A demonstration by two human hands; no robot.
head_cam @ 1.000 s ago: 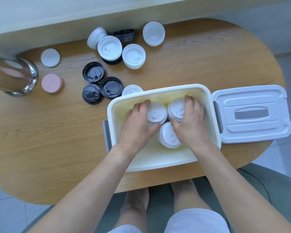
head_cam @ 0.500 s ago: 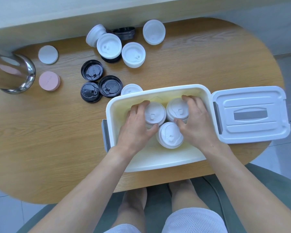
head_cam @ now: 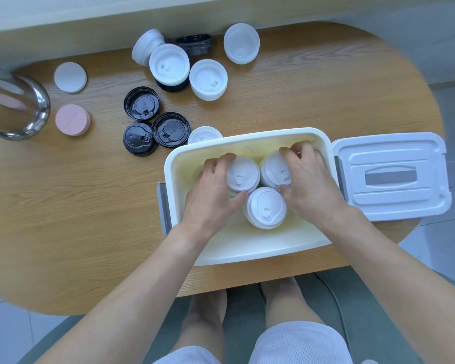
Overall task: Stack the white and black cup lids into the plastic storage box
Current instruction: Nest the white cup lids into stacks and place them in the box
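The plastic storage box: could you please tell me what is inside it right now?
The storage box holds three stacks of white lids. The left hand and right hand each grip a rear stack, hiding part of the floor.

box: white plastic storage box (head_cam: 247, 248) open on the wooden bench (head_cam: 76, 206), its lid (head_cam: 392, 177) lying just right of it
in box: three white lid stacks, far-left (head_cam: 243, 174), far-right (head_cam: 273, 168), near (head_cam: 265, 207)
left hand (head_cam: 212, 195): fingers (head_cam: 221, 160) curled round the far-left stack
right hand (head_cam: 309, 185): grips the far-right stack
loose on bench: three black lids (head_cam: 153, 127), more white lids (head_cam: 208, 80), a pink disc (head_cam: 72, 119), a steel vessel (head_cam: 13, 106) at the left edge
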